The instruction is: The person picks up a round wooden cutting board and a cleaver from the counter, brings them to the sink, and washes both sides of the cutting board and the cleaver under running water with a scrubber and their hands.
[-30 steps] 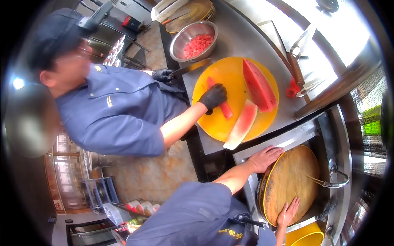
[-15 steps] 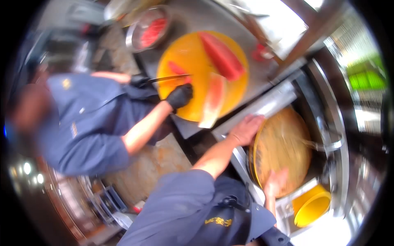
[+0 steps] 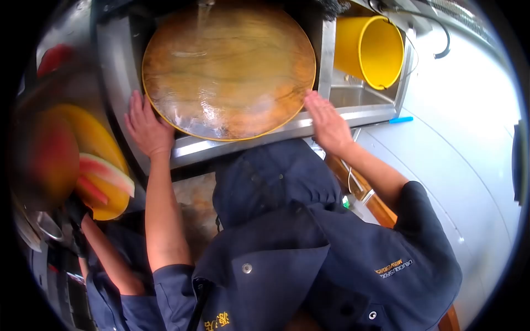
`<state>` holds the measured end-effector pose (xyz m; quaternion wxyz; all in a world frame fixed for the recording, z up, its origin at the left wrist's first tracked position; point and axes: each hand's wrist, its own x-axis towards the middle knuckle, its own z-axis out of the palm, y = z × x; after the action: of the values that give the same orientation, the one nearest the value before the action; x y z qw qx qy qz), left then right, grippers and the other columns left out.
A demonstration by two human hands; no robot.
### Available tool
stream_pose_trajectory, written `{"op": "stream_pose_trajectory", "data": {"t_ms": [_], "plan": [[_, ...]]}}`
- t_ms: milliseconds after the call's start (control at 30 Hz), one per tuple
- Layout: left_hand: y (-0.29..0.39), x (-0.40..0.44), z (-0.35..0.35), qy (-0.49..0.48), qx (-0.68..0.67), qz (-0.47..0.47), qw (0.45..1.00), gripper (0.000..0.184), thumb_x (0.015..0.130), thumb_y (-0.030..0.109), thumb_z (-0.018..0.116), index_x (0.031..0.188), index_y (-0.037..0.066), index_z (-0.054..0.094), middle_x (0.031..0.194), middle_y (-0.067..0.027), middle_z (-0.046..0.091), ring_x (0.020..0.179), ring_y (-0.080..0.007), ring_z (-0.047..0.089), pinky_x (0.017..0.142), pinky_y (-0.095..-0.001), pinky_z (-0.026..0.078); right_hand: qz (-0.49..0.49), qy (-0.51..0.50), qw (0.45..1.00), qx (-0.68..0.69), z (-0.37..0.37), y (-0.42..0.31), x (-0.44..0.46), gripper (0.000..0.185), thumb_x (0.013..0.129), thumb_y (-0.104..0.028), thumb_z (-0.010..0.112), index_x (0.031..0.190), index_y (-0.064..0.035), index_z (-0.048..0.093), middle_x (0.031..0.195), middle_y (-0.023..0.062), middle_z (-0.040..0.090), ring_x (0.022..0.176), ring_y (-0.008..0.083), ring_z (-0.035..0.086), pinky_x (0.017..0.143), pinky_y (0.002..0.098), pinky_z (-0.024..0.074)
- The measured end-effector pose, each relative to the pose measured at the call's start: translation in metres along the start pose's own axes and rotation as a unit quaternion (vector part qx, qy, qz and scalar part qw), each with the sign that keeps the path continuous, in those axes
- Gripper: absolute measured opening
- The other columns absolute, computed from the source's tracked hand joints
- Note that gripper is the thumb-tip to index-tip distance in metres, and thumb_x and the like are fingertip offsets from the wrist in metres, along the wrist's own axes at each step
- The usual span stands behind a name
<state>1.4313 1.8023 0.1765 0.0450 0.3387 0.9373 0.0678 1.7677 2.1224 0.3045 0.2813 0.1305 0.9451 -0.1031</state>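
Observation:
A large round cutting board (image 3: pixel 229 71) with a yellow rim lies in a metal sink, its wet brown surface shining under a stream of water (image 3: pixel 205 19). My left hand (image 3: pixel 148 126) is beside the board's left edge, fingers stretched out and spread over the sink's metal rim (image 3: pixel 122 83). At the opposite edge, my right hand (image 3: pixel 329 124) has its fingers straight, with the tips at the board's rim. Its thumb is hard to make out.
A yellow bucket (image 3: pixel 381 52) lies tilted in the smaller basin on the right. On the left, a co-worker's gloved hand (image 3: pixel 77 212) is near cut watermelon (image 3: pixel 107 171) on a yellow round board (image 3: pixel 113 207). A blue object (image 3: pixel 401 119) lies beside the sink.
My view has turned toward the sink, bringing the board to the top middle. My right hand has moved from the board's surface to its edge. My left hand stays near the rim.

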Motion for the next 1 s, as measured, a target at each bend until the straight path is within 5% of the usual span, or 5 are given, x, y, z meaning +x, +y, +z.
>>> {"op": "stream_pose_trajectory", "data": {"t_ms": [167,233,533,667,1000], "plan": [[0.008,0.005,-0.001,0.002,0.006,-0.006,1.0,0.059,0.098,0.034,0.065,0.153,0.015,0.055,0.173,-0.0038,0.04,0.161,-0.023,0.034,0.133,-0.05,0.02,0.04,-0.028,0.995,0.083,-0.005,0.044,-0.019,0.057,0.092,-0.005,0.065,0.148,-0.0005,0.057,0.157,0.0189,0.057,0.15,0.0364,0.05,0.126,0.0458,0.0394],[0.011,0.011,-0.007,-0.008,0.03,-0.008,0.999,0.06,0.097,0.035,0.067,0.153,0.016,0.055,0.172,-0.0036,0.04,0.161,-0.0219,0.034,0.133,-0.0496,0.02,-0.003,0.123,0.984,0.13,-0.022,0.031,0.002,0.051,0.091,-0.005,0.068,0.142,-0.0008,0.062,0.148,0.0175,0.064,0.143,0.0372,0.056,0.123,0.046,0.0436],[-0.007,-0.021,-0.045,0.016,-0.075,-0.055,0.996,0.052,0.101,0.019,0.057,0.151,0.007,0.056,0.152,-0.0138,0.059,0.144,-0.0339,0.05,0.124,-0.0512,0.034,-0.085,0.107,0.962,0.238,-0.017,-0.08,0.006,0.082,0.08,0.002,0.068,0.158,0.0029,0.045,0.164,0.0293,0.045,0.156,0.0482,0.038,0.13,0.0531,0.0289],[-0.031,-0.059,-0.077,0.007,-0.144,-0.093,0.985,0.076,0.092,0.036,0.07,0.156,0.003,0.049,0.162,-0.0161,0.05,0.151,-0.032,0.046,0.131,-0.0497,0.027,-0.138,0.107,0.967,0.186,-0.039,-0.141,-0.018,0.079,0.088,-0.005,0.059,0.163,0.0065,0.037,0.169,0.0289,0.039,0.159,0.0482,0.033,0.132,0.0551,0.0224],[-0.02,-0.073,-0.117,0.046,-0.055,-0.038,0.997,0.074,0.097,0.038,0.055,0.162,0.005,0.044,0.172,-0.0093,0.039,0.163,-0.0233,0.028,0.135,-0.0471,0.012,-0.257,0.062,0.954,0.144,-0.076,-0.159,-0.042,0.069,0.096,-0.007,0.055,0.162,0.0078,0.038,0.169,0.0288,0.039,0.158,0.0487,0.033,0.132,0.0575,0.023]]}}
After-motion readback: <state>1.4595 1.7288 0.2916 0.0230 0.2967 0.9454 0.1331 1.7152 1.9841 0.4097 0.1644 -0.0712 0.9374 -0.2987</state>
